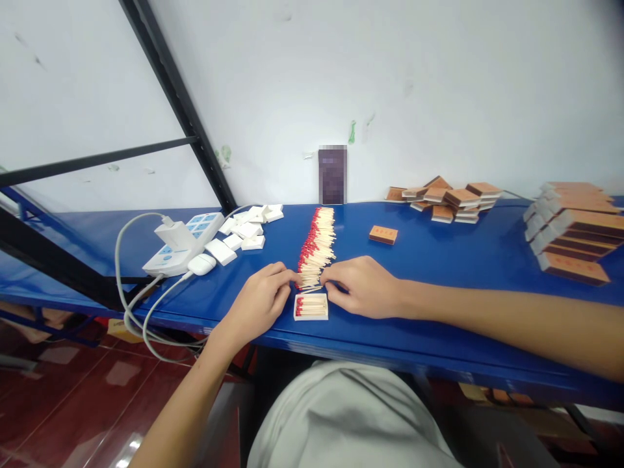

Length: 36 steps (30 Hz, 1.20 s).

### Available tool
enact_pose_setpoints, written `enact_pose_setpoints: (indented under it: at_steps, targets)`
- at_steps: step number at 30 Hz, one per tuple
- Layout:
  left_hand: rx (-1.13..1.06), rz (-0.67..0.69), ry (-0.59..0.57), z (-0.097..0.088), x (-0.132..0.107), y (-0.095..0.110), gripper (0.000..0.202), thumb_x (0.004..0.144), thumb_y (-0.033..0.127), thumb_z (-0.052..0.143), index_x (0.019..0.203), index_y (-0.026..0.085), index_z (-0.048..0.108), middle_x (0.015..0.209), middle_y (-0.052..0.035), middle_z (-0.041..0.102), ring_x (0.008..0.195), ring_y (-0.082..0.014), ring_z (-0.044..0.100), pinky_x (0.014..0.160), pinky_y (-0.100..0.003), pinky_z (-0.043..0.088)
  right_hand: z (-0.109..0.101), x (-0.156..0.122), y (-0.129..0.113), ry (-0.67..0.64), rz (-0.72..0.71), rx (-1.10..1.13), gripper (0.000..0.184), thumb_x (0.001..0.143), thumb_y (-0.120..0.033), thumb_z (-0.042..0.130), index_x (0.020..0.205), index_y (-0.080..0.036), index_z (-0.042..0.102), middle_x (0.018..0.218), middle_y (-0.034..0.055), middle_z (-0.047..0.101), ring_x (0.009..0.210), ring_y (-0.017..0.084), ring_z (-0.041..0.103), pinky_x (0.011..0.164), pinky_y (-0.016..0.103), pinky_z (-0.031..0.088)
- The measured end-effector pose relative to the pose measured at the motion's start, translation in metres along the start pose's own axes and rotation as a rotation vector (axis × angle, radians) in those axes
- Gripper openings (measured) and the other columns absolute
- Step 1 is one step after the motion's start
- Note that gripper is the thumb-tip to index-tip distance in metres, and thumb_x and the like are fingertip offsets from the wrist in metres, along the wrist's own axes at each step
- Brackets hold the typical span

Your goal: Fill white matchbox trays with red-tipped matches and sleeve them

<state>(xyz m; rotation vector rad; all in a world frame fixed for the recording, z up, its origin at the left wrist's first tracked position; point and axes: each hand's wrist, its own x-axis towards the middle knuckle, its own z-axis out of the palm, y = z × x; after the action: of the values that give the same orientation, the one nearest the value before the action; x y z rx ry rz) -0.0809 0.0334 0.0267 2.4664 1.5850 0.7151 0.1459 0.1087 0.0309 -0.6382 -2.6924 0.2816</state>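
Observation:
A long row of red-headed matches (319, 244) runs from the wall toward me on the blue table. At its near end, my left hand (260, 299) has its fingers curled, with the index fingertip at the red heads. Opposite it, my right hand (364, 286) is bent in a pinch at the plain stick ends of the same matches. Just in front of the row lies a white matchbox tray (311, 318), partly filled with matches, their heads to the left. The exact grip at the fingertips is too small to make out.
White matchbox trays (247, 227) lie in a heap at left, beside a power strip (197, 227) with chargers and cables. One closed matchbox (383, 234) lies right of the row. More matchboxes are heaped (453, 197) by the wall and stacked (580, 227) at far right.

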Motion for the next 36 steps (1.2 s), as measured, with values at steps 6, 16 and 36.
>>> enact_pose_setpoints:
  at_steps: [6, 16, 36]
  targets:
    - [-0.005, -0.009, 0.002, 0.001, 0.000, -0.002, 0.037, 0.096, 0.010, 0.038, 0.113, 0.021, 0.069, 0.091, -0.0031, 0.059, 0.083, -0.0179, 0.059, 0.077, -0.029, 0.043, 0.000, 0.000, 0.000, -0.010, -0.007, 0.018, 0.016, 0.087, -0.019, 0.048, 0.079, -0.018, 0.063, 0.078, 0.0013, 0.070, 0.065, 0.014, 0.056, 0.061, 0.026, 0.031]
    - [-0.028, 0.025, 0.006, -0.002, -0.001, 0.002, 0.037, 0.097, 0.011, 0.037, 0.118, 0.020, 0.067, 0.089, -0.0028, 0.061, 0.084, -0.0184, 0.059, 0.076, -0.029, 0.042, 0.003, -0.002, 0.003, 0.052, -0.044, 0.037, 0.015, 0.083, -0.017, 0.051, 0.079, -0.017, 0.065, 0.076, 0.0016, 0.071, 0.065, 0.014, 0.058, 0.061, 0.025, 0.034]
    - [-0.187, -0.082, 0.130, -0.004, -0.003, 0.010, 0.014, 0.087, 0.017, 0.050, 0.080, 0.019, 0.062, 0.066, 0.0042, 0.056, 0.061, -0.0140, 0.043, 0.068, -0.031, 0.029, -0.004, -0.003, 0.002, -0.023, -0.179, 0.173, 0.034, 0.083, -0.041, 0.064, 0.107, -0.016, 0.069, 0.076, -0.0001, 0.069, 0.059, 0.012, 0.056, 0.059, 0.024, 0.037]
